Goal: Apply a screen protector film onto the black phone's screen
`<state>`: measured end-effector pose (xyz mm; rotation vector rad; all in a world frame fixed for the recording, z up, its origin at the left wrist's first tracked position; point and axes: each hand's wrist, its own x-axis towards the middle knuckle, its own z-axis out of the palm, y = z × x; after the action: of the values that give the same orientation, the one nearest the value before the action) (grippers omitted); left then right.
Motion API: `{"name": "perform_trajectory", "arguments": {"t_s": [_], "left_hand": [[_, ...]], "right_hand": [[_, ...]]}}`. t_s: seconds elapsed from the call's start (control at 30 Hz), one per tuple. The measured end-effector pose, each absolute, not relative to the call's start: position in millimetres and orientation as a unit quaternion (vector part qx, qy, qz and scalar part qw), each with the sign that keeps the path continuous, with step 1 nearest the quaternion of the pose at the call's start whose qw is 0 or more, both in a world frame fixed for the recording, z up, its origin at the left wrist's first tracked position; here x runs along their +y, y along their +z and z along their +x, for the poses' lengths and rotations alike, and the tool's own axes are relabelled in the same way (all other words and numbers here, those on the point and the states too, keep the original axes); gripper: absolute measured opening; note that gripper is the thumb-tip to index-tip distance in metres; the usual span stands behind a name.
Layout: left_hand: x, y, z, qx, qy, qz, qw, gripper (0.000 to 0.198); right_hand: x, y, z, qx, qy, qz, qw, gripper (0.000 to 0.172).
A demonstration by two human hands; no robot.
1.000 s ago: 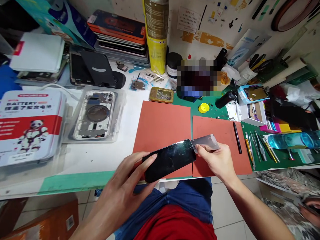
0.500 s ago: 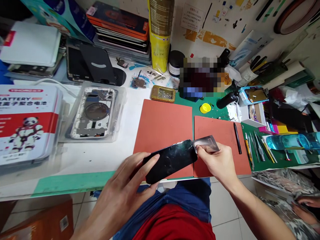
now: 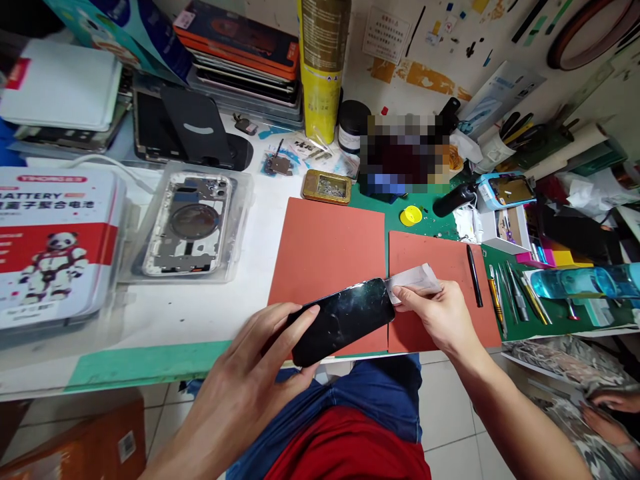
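My left hand [image 3: 260,360] grips the lower left end of a black phone [image 3: 345,320], fingers on its edge and thumb beneath. The phone is tilted, its glossy face up, over the front of a reddish mat [image 3: 330,247]. At the phone's right end, my right hand [image 3: 437,310] pinches a thin metal-like sheet [image 3: 413,281]. The sheet's left edge meets the phone's upper right corner; whether it is inside the seam cannot be made out. Under my right hand lies a second reddish mat [image 3: 435,253].
An opened phone housing [image 3: 187,223] lies in a clear tray at left, beside a battery tin [image 3: 55,247]. A small gold tin [image 3: 327,187] is behind the mat. At right are a black pen [image 3: 475,275], several tools and a blue bottle [image 3: 575,283]. Another person's hands show at lower right.
The sheet in my right hand has tilted and now looks paler, and my right hand has turned slightly. My left hand and the phone are nearly unmoved. The other person's hands have shifted.
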<state>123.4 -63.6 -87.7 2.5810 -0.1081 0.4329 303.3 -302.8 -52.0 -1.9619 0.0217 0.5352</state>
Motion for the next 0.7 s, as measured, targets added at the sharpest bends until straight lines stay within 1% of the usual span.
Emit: {"name": "perform_trajectory", "arguments": {"t_s": [0.17, 0.5, 0.6, 0.7], "left_hand": [[-63.6, -87.5, 122.3, -0.035, 0.158, 0.952, 0.261, 0.058], [-64.5, -88.0, 121.8, -0.031, 0.154, 0.948, 0.276, 0.064], [-64.4, -88.1, 122.0, -0.030, 0.155, 0.948, 0.277, 0.065], [-63.6, -87.7, 123.2, -0.033, 0.158, 0.947, 0.276, 0.065]], "right_hand": [[-305.5, -56.2, 304.3, 0.028, 0.235, -0.790, 0.566, 0.025], [-314.0, -64.5, 305.3, 0.018, 0.257, -0.774, 0.578, 0.025], [-311.6, -62.3, 304.5, 0.010, 0.245, -0.792, 0.559, 0.025], [-306.2, -56.3, 300.0, -0.047, 0.190, -0.849, 0.490, 0.024]]}}
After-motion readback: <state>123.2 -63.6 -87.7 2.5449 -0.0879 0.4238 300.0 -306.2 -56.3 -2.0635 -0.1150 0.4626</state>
